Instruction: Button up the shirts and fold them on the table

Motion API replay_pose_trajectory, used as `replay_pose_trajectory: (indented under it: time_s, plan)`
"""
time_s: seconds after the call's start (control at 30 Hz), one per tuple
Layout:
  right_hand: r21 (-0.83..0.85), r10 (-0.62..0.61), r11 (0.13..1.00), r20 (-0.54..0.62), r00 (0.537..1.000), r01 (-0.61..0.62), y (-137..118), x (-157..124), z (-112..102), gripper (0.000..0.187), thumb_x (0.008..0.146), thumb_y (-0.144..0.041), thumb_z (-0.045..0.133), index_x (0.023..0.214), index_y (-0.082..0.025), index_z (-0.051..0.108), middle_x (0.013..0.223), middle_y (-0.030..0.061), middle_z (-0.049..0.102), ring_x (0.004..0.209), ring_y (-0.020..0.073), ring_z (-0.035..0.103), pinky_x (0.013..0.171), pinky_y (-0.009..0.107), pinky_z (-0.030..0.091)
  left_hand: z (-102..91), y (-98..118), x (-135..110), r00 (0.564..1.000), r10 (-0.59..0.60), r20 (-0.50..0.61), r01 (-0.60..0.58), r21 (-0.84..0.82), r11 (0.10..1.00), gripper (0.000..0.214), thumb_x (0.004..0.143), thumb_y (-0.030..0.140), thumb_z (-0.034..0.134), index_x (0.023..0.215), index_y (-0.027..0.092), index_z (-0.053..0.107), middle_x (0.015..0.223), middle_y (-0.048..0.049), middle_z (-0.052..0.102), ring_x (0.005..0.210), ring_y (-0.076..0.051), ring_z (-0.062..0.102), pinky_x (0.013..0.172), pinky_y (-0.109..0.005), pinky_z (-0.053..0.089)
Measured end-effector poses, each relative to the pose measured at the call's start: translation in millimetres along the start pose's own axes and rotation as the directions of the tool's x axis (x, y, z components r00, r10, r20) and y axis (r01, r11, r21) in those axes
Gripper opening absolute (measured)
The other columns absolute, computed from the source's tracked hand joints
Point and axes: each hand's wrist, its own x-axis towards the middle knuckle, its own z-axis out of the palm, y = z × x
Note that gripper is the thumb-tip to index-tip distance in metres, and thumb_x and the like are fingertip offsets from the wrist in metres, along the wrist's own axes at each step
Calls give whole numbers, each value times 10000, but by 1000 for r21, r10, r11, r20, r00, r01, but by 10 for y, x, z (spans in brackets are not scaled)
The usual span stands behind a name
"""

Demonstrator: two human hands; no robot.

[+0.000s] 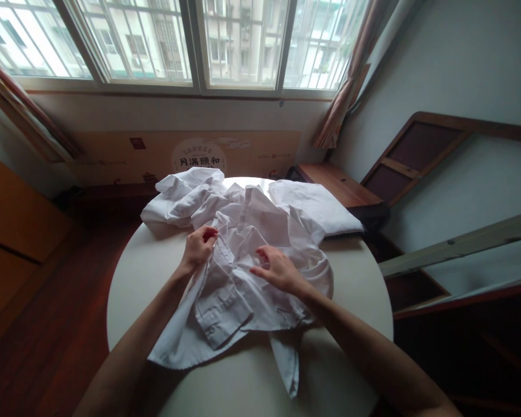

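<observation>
A crumpled white shirt [264,289] lies spread over the near half of the round table, its buttoned cuff [217,327] towards me and one narrow end hanging lower right. My left hand [200,248] is closed in a pinch on the shirt's fabric at the left of the collar area. Over the middle of the shirt, my right hand [278,269] has its thumb and fingers apart, with nothing held between them. Whether its fingertips touch the cloth is hard to see.
The white round table [143,278] carries another rumpled white garment [178,200] at the back left and a folded white stack [316,208] at the back right. Beyond it are a wooden bench [338,182], a printed box panel [134,153] and a barred window [243,46].
</observation>
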Motion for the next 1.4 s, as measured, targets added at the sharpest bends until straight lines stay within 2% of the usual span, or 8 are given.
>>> replay_pose_trajectory:
  time_s: [0.2, 0.4, 0.73, 0.93, 1.03, 1.1, 1.23, 1.4]
  plan:
    - [-444, -52, 894, 43, 998, 65, 50, -186, 160, 153, 882, -316, 545, 846, -175, 593, 851, 103, 656, 777, 213, 595, 700, 302, 387, -143, 395, -369, 954, 90, 287, -243, 558, 794, 421, 712, 494, 636, 1018, 208, 601, 989, -105, 615, 860, -253, 594, 702, -309, 443]
    - [-431, -168, 892, -27, 985, 140, 78, -73, -157, 287, 929, -362, 439, 752, -182, 576, 695, 42, 617, 534, 126, 468, 548, 275, 258, -206, 283, -560, 879, 49, 475, -303, 475, 826, 281, 784, 184, 495, 1052, 219, 574, 860, -69, 652, 761, -217, 613, 660, -274, 406]
    - [-668, -256, 712, 39, 966, 216, 282, 436, -1156, 426, 843, -561, 515, 734, -161, 616, 714, 89, 632, 691, 190, 566, 613, 268, 281, -933, 239, 24, 854, 178, 488, -272, 129, 954, 153, 743, 336, 586, 695, 200, 637, 748, -41, 621, 678, -159, 555, 625, -230, 439]
    - [-776, -222, 624, -66, 973, 90, 404, 451, -1026, 235, 850, -362, 583, 875, -133, 631, 889, 138, 639, 845, 250, 560, 722, 324, 358, -970, 20, 163, 956, 59, 288, -246, 676, 695, 191, 708, 127, 504, 672, 185, 683, 850, -78, 659, 717, -199, 572, 663, -296, 440]
    - [-710, -267, 702, -186, 946, 58, 257, 274, -740, 147, 865, -252, 545, 909, -140, 630, 934, 130, 628, 899, 254, 540, 787, 344, 374, -889, 290, 46, 989, 100, 109, -146, 818, 556, 225, 756, 154, 490, 827, 186, 701, 942, -108, 658, 815, -252, 588, 685, -338, 446]
    - [-619, -298, 775, -178, 938, 129, 118, 158, -529, 139, 878, -222, 513, 900, -157, 634, 924, 104, 627, 900, 233, 540, 809, 331, 382, -741, 565, -76, 983, 177, 51, -153, 760, 631, 236, 806, 212, 477, 924, 182, 679, 978, -103, 656, 839, -247, 598, 702, -333, 453]
    - [-435, -220, 886, -85, 972, 163, -48, 94, -177, 145, 884, -252, 517, 897, -185, 645, 905, 59, 634, 856, 186, 568, 774, 281, 402, -152, 932, -277, 917, 174, 360, -311, 368, 876, 255, 851, 333, 493, 980, 176, 647, 858, -54, 681, 762, -181, 621, 729, -278, 468]
    - [-366, -7, 931, -52, 999, -12, 50, 193, 44, 149, 863, -275, 540, 888, -198, 665, 919, 48, 653, 844, 174, 596, 749, 261, 407, 563, 675, -274, 889, -6, 458, -162, 327, 931, 235, 857, 256, 471, 954, 164, 665, 956, -84, 698, 913, -198, 623, 815, -282, 452]
